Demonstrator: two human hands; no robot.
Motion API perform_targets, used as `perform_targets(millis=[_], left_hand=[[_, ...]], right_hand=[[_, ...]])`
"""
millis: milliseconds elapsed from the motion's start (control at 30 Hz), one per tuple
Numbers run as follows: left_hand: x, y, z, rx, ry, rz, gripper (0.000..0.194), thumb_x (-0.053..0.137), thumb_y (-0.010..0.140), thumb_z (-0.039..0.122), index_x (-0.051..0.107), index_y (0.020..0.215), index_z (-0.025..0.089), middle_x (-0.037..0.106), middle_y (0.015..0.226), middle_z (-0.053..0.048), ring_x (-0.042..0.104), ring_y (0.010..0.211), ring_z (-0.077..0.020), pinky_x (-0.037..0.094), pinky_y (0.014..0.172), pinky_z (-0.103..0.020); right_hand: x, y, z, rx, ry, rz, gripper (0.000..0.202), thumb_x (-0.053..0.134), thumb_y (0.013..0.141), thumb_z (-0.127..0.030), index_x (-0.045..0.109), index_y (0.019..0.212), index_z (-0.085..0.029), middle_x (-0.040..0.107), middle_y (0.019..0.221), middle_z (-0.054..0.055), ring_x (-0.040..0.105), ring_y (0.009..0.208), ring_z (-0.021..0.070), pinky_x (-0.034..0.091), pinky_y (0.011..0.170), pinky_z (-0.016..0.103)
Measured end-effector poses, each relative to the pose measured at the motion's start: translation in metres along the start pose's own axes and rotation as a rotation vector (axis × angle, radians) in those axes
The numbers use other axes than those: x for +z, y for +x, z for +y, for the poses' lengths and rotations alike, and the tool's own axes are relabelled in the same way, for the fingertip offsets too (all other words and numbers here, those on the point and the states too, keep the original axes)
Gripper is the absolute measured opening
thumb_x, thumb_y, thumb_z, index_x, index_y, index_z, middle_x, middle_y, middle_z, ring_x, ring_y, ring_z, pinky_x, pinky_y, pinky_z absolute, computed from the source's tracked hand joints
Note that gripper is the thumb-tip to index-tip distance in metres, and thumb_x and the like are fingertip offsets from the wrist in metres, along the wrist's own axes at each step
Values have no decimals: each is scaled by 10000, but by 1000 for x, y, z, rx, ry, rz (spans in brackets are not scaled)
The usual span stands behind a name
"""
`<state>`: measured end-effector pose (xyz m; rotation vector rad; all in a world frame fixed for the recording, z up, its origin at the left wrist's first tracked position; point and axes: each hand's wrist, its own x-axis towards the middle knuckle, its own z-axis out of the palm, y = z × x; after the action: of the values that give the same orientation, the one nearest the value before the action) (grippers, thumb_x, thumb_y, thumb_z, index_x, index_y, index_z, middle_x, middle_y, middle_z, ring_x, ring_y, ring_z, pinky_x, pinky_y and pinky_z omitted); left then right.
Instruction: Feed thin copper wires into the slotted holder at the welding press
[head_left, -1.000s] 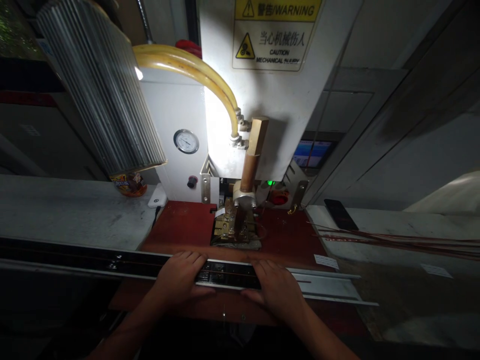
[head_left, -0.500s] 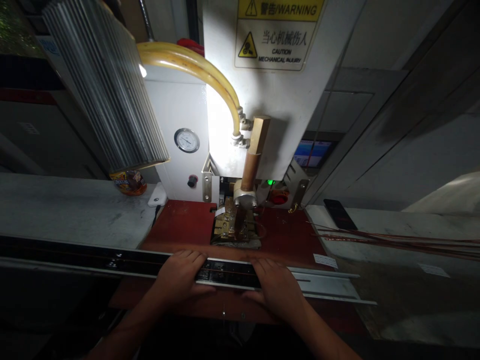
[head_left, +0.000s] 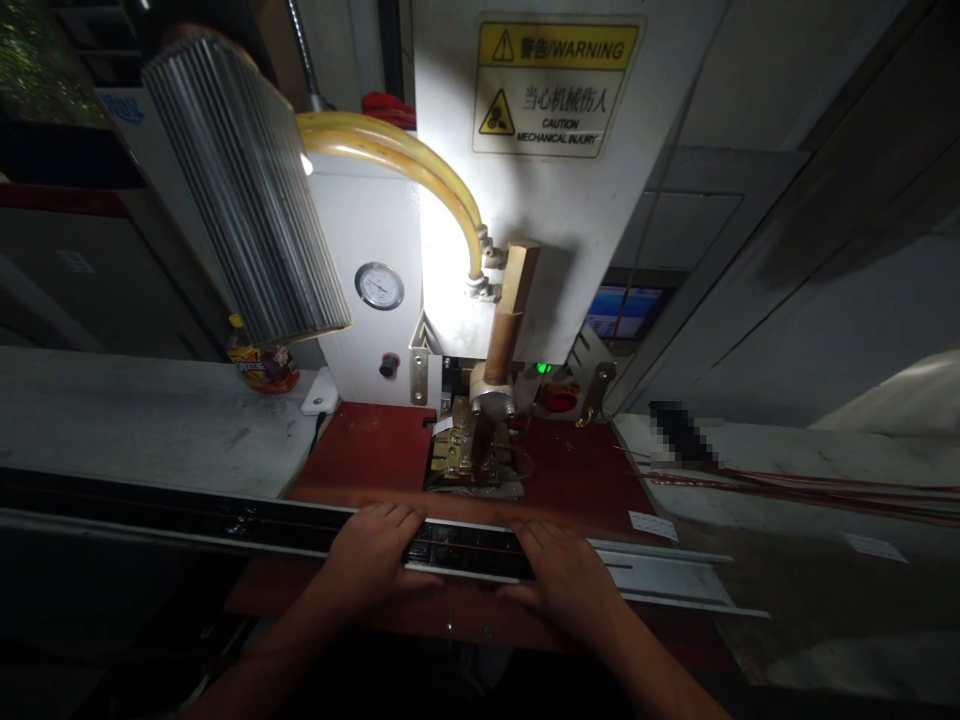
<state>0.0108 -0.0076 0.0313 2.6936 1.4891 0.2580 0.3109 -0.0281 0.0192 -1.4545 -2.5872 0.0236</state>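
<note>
Across the front of the red work surface lies a long, narrow metal channel point(head_left: 469, 549) with a glossy black strip inside it. My left hand point(head_left: 379, 550) grips it left of the middle, fingers over the far edge and thumb along the near edge. My right hand point(head_left: 562, 565) is closed over the channel the same way, a short stretch further right. Beyond my hands, and apart from them, stands the machine's brass fixture point(head_left: 454, 455), with a copper-coloured electrode holder point(head_left: 502, 345) above it. The channel's left end is out of view.
A white machine body point(head_left: 465, 300) carries a pressure gauge point(head_left: 379, 287), and yellow hoses point(head_left: 405, 150) run to it. A ribbed metal lamp point(head_left: 255, 200) hangs at left. A bottle point(head_left: 262, 360) stands on the left bench. Thin copper rods point(head_left: 787, 484) lie at right.
The whole view has shifted slightly down and to the right. Both hands keep their grip on the channel, which seems to have slid a little to the right with them.
</note>
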Motion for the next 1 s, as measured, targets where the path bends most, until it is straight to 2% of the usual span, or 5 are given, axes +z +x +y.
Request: perform_targets(millis=[200, 467, 600, 733, 1000], left_hand=[[0, 2, 6, 7, 2, 17, 689, 719, 705, 791, 681, 1045, 193, 746, 997, -81, 700, 913, -290, 508, 820, -389], [4, 14, 24, 27, -18, 8, 670, 718, 719, 778, 678, 1029, 185, 738, 997, -83, 691, 913, -297, 507, 817, -406], [4, 17, 31, 14, -36, -4, 677, 670, 754, 788, 673, 1046, 177, 733, 1003, -88, 685, 935, -307, 509, 832, -418], [6, 21, 41, 3, -56, -34, 705, 622, 767, 814, 669, 1053, 172, 725, 1014, -96, 675, 950, -315, 514, 851, -440], [6, 33, 55, 12, -60, -123, 644, 713, 774, 714, 647, 1099, 162, 701, 1062, -107, 652, 1006, -314, 513, 895, -447]], right_hand=[[-4, -1, 2, 52, 42, -74, 693, 887, 702, -531, 662, 1229, -141, 737, 1133, 153, 719, 1005, 336, 584, 851, 454], [-23, -6, 12, 124, 58, -191, 635, 882, 721, -504, 677, 1209, -155, 733, 1157, 161, 707, 1043, 343, 566, 895, 469], [-23, -3, 6, 85, 56, -141, 698, 906, 672, -528, 671, 1212, -153, 734, 1126, 149, 706, 1005, 337, 565, 886, 476], [-11, 4, -7, -17, 64, -30, 851, 899, 648, -592, 616, 1315, -146, 710, 1218, 174, 690, 1064, 339, 550, 920, 462], [8, 22, -30, -76, 116, 38, 1008, 789, 618, -788, 586, 1353, -128, 677, 1299, 197, 662, 1135, 352, 516, 981, 469]])
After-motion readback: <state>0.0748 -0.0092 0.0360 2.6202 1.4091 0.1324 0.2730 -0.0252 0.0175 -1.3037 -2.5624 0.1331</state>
